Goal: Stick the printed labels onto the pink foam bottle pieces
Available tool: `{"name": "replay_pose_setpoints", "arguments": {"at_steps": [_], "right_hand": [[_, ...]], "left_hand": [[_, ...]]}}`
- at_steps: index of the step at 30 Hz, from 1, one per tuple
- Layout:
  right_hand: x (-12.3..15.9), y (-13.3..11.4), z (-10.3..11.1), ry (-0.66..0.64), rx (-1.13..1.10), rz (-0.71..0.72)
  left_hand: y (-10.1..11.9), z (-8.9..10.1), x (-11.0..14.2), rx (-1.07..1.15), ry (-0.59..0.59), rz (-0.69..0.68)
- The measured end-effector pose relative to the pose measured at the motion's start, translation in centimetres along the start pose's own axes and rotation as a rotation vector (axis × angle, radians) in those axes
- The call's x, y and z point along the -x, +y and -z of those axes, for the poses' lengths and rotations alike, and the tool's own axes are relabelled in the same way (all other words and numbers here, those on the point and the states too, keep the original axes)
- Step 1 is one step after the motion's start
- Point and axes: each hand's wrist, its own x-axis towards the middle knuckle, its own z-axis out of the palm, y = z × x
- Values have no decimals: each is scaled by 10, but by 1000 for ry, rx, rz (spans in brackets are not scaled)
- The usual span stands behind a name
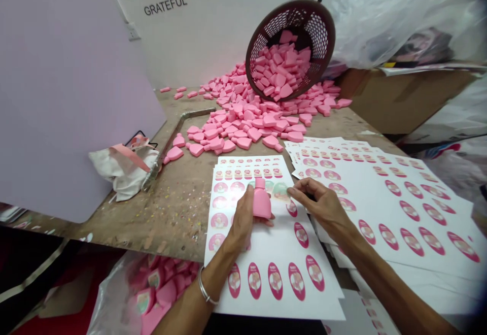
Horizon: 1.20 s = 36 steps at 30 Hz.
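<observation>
My left hand (243,218) holds a small pink plastic bottle (261,200) upright against a sheet of printed stickers (266,284), with a round label showing at its side. My right hand (319,205) rests its fingertips on the same sheet beside the bottle, near a round pale-green sticker (280,191). I cannot tell whether those fingers pinch a sticker. Further stacked sheets of pink oval stickers (399,213) lie to the right. A metal bangle (205,287) circles my left wrist.
A tipped maroon plastic basket (304,20) spills pink heart-shaped pieces (243,122) across the worn wooden table (178,208). A metal bracket (178,142), white cloth (125,170), lilac board (68,86), and a plastic bag of labelled pink items (152,294) surround the work.
</observation>
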Motion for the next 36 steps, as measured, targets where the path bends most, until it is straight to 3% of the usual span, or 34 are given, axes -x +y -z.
{"name": "replay_pose_setpoints", "arguments": {"at_steps": [7, 21, 27, 30, 36], "right_hand": [[20, -29, -26, -64, 18, -8], [30, -30, -35, -66, -22, -15], [32, -30, -38, -3, 56, 37], [32, -26, -37, 30, 171, 132], [33, -27, -29, 91, 610, 514]], "left_hand": [[11, -6, 20, 224, -38, -24], [12, -6, 24, 278, -21, -23], [13, -8, 24, 275, -29, -32], [14, -6, 25, 250, -63, -49], [17, -1, 29, 150, -231, -95]]}}
